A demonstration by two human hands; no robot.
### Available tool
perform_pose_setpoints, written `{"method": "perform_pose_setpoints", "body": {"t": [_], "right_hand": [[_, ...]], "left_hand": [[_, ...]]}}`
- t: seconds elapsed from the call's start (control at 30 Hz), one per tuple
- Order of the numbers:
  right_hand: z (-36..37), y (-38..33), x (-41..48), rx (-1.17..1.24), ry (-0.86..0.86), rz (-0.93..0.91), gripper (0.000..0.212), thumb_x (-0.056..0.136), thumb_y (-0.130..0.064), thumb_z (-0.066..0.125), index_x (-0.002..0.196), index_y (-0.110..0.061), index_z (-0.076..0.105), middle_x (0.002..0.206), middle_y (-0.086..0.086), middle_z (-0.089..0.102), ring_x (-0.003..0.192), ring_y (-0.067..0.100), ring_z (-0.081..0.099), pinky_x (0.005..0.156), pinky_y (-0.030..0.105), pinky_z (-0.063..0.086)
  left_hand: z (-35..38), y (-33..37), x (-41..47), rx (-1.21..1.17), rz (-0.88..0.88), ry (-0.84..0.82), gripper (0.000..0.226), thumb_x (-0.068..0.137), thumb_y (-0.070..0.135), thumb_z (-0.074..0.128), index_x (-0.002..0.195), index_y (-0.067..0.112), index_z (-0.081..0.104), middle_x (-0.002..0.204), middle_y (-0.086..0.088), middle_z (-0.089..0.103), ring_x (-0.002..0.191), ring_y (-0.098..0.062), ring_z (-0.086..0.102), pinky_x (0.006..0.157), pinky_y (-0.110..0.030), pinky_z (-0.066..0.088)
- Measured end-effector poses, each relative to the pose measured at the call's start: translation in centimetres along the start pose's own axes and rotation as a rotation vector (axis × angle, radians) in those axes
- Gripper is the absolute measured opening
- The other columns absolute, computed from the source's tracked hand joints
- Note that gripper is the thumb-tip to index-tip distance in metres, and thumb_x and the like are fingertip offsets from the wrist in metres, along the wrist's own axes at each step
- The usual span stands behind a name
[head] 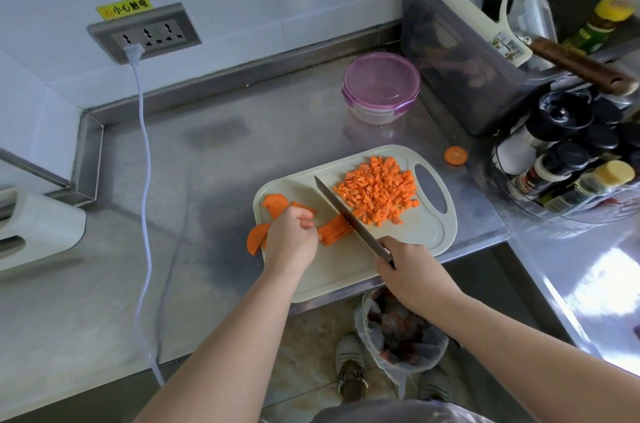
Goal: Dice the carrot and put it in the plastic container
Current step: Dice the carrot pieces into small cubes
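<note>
A pale cutting board (412,242) lies on the steel counter. A heap of diced carrot (379,189) covers its far right part. My left hand (294,235), fingers curled, holds down a bundle of carrot sticks (334,231). My right hand (410,270) grips the handle of a knife (346,215), whose blade rests across the sticks' right end. Carrot slices (274,204) lie beyond my left hand, and another slice (255,238) hangs over the board's left edge. The round plastic container (381,90) with a purple lid stands shut at the back.
One carrot round (455,155) lies on the counter right of the board. A grey bin of utensils (485,52) and a rack of spice bottles (568,163) crowd the right. A white cable (147,163) runs from the wall socket. A lined waste bin (401,329) stands below.
</note>
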State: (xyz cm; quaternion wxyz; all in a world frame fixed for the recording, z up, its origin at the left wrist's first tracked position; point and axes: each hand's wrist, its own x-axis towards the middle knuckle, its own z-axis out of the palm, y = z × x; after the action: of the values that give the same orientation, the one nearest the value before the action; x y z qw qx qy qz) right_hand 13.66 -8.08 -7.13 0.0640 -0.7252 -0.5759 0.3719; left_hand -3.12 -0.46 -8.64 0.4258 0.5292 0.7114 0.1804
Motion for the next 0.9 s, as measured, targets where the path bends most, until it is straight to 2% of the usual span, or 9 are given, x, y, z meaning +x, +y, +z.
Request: {"method": "perform_pose_setpoints", "body": {"t": [0.13,0.23,0.3,0.5,0.6,0.73,0.8,0.9], "right_hand": [[0.0,-0.1,-0.1,0.003,0.0,0.001,0.033,0.099,-0.022,0.041,0.131,-0.019,0.05,0.093,0.0,0.063,0.079,0.017,0.063,0.074,0.035,0.057],[-0.1,-0.1,-0.1,0.004,0.001,-0.001,0.033,0.099,-0.022,0.041,0.131,-0.019,0.05,0.094,0.001,0.063,0.079,0.017,0.063,0.074,0.035,0.057],[-0.1,0.0,0.0,0.003,0.0,0.004,0.033,0.099,-0.022,0.041,0.131,-0.018,0.051,0.093,0.002,0.063,0.078,0.018,0.063,0.073,0.035,0.057],[0.0,-0.2,0.0,0.007,0.002,0.005,0.035,0.099,-0.022,0.041,0.133,-0.017,0.049,0.095,0.002,0.063,0.079,0.017,0.063,0.073,0.034,0.057],[0.1,-0.2,0.0,0.01,0.0,0.003,0.035,0.1,-0.022,0.041,0.133,-0.018,0.049,0.096,0.002,0.064,0.079,0.017,0.064,0.074,0.035,0.058],[0.1,-0.1,0.1,0.004,-0.004,0.006,0.035,0.1,-0.022,0.041,0.133,-0.018,0.049,0.096,0.002,0.063,0.079,0.017,0.063,0.074,0.034,0.058],[0.1,-0.1,0.1,-0.001,-0.003,0.007,0.035,0.099,-0.022,0.041,0.133,-0.018,0.049,0.096,0.002,0.063,0.08,0.018,0.063,0.074,0.035,0.057],[0.3,-0.2,0.1,0.003,-0.004,0.008,0.034,0.099,-0.022,0.041,0.132,-0.018,0.05,0.095,0.003,0.064,0.079,0.019,0.063,0.074,0.037,0.057]], "left_hand": [[0.0,0.2,0.0,-0.069,-0.033,-0.021,0.02,0.095,0.007,0.047,0.111,0.018,0.055,0.102,0.006,0.057,0.09,-0.014,0.068,0.062,-0.017,0.044],[-0.2,-0.2,0.2,-0.042,-0.027,-0.013,0.02,0.094,0.01,0.048,0.105,0.025,0.053,0.106,0.005,0.06,0.097,-0.016,0.067,0.078,-0.036,0.055],[-0.3,-0.2,0.2,-0.024,-0.022,-0.006,0.02,0.093,0.011,0.049,0.102,0.028,0.053,0.106,0.006,0.06,0.098,-0.017,0.066,0.083,-0.042,0.055],[-0.1,-0.3,0.3,-0.02,-0.03,-0.001,0.02,0.092,0.01,0.051,0.103,0.027,0.054,0.11,0.004,0.062,0.099,-0.016,0.064,0.085,-0.037,0.053],[-0.2,0.1,0.0,0.2,0.096,-0.007,0.028,0.091,0.017,0.058,0.118,0.021,0.057,0.118,0.004,0.059,0.101,-0.011,0.057,0.079,-0.025,0.047],[0.6,0.8,-0.3,0.613,0.309,-0.052,0.052,0.086,0.039,0.065,0.132,0.02,0.049,0.129,0.004,0.048,0.113,-0.018,0.054,0.078,-0.031,0.05],[1.1,0.9,-0.4,0.715,0.342,-0.052,0.048,0.086,0.038,0.064,0.128,0.018,0.051,0.126,0.001,0.048,0.11,-0.02,0.055,0.075,-0.032,0.05],[1.4,0.9,-0.3,0.735,0.367,-0.034,0.038,0.089,0.033,0.062,0.122,0.017,0.055,0.122,-0.002,0.051,0.108,-0.021,0.054,0.076,-0.031,0.048]]}}
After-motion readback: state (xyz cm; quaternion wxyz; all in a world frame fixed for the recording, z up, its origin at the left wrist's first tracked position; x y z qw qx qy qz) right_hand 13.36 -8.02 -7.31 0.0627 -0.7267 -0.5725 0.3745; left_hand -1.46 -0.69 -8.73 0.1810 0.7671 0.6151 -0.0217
